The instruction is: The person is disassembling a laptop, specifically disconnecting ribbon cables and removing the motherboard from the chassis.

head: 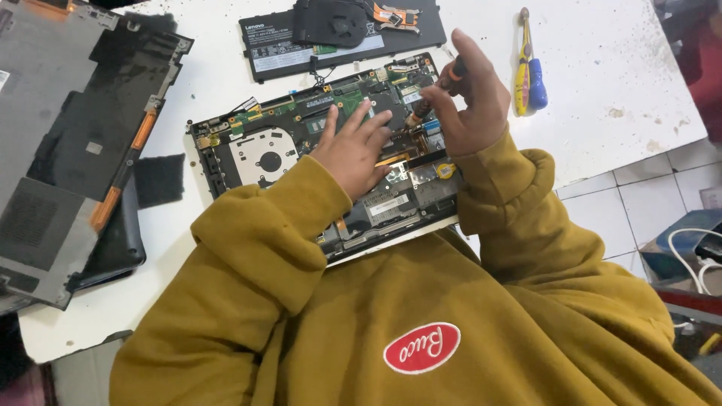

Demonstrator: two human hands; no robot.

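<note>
An opened laptop base [248, 146] with its green circuit board exposed lies on the white table [602, 83] right in front of me. My left hand [352, 147] rests flat on the board's middle, fingers spread. My right hand [468, 98] is closed around a small screwdriver [454, 72] with an orange and black handle, held upright with its tip down on the board near the right side. Both arms wear mustard yellow sleeves.
A black flat battery [280, 46] with a fan and copper heat pipe [340, 21] on it lies at the far side. A grey laptop bottom cover [60, 143] sits at the left. A yellow and blue screwdriver [528, 71] lies to the right. Tiled floor and cables show lower right.
</note>
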